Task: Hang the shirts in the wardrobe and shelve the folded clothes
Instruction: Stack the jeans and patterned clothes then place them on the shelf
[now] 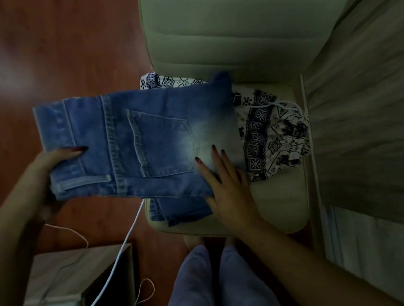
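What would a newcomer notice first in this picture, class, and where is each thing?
The folded blue jeans at centre stand out first: the left hand grips their waistband end, the right hand lies flat on the other end. Just right of them, a black-and-white patterned garment lies on the pale cushioned seat.

Pale cushioned seat (285, 205): patterned garment (273, 135), folded jeans (126, 144) partly on.
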`<state>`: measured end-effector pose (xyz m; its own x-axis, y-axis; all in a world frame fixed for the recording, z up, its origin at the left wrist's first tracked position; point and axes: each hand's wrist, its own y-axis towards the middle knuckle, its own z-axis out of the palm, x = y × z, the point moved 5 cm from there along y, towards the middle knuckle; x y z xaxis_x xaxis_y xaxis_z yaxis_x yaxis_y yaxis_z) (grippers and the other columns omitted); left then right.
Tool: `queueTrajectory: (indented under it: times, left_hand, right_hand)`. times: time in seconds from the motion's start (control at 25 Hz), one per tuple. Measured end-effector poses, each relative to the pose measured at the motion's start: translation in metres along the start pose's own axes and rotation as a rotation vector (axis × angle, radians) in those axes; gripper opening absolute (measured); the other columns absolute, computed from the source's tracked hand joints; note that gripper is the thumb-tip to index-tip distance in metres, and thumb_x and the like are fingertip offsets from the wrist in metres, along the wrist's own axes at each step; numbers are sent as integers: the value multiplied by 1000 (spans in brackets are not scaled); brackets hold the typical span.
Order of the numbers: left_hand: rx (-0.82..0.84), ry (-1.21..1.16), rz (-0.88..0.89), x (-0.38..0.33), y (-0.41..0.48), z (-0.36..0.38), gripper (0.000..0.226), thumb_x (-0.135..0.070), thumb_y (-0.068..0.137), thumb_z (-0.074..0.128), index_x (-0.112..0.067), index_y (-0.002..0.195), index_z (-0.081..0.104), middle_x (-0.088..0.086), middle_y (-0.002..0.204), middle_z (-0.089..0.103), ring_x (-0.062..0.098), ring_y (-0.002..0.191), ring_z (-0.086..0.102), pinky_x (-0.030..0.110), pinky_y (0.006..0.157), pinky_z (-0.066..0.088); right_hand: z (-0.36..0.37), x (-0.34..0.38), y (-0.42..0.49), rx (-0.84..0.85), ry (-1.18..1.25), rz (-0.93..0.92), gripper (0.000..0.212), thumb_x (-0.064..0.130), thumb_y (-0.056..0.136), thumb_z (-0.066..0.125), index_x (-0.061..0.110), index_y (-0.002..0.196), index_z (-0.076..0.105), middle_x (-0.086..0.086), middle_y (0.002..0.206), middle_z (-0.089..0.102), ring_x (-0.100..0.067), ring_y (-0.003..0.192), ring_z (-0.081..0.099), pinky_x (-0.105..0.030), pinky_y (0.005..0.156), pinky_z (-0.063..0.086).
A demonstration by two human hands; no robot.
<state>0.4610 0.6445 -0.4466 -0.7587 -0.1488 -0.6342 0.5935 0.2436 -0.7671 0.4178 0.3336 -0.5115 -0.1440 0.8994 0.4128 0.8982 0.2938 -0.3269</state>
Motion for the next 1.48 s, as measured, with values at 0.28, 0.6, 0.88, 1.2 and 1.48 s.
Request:
queueTrajectory:
  times: [0.28,0.6,0.88,1.2,1.48]
  left_hand:
    - [-173,621,308,-19,-36,84,23,-31,71,60,-19,91,61,14,93,69,35,87,66,46,76,55]
    - [204,1193,357,31,-4,212,96,-59,87,47,-16,150,-12,12,150,29,34,126,44,44,92,47]
    - [122,1027,535,40,7,208,85,-56,89,47,-20,151,1,11,135,48,28,114,54,42,81,52]
    - [-220,1256,887,41,-6,181,59,-41,82,64,-21,133,45,11,142,35,32,124,36,45,91,45]
    - [-126,1324,971,56,6,167,53,-41,81,66,-26,130,53,10,146,39,35,125,32,49,97,39]
  right_hand:
    - [18,-18,6,153,-66,-57,72,38,84,51,28,149,22,-7,161,-4,-23,148,-3,-54,114,10]
    - [-34,-46,34,-17,848,209,51,1,97,31,17,145,30,6,143,34,-7,132,32,1,103,24]
    - [-25,-67,55,-92,844,293,37,11,97,43,15,132,50,-4,128,51,-22,121,50,-40,106,41]
    - [-77,-46,136,-280,51,-132,52,6,89,52,17,139,44,-19,141,37,-32,125,39,-33,103,36]
    - [-57,-63,162,3,282,131,57,16,98,45,29,148,21,-20,148,28,-33,131,39,-28,102,33]
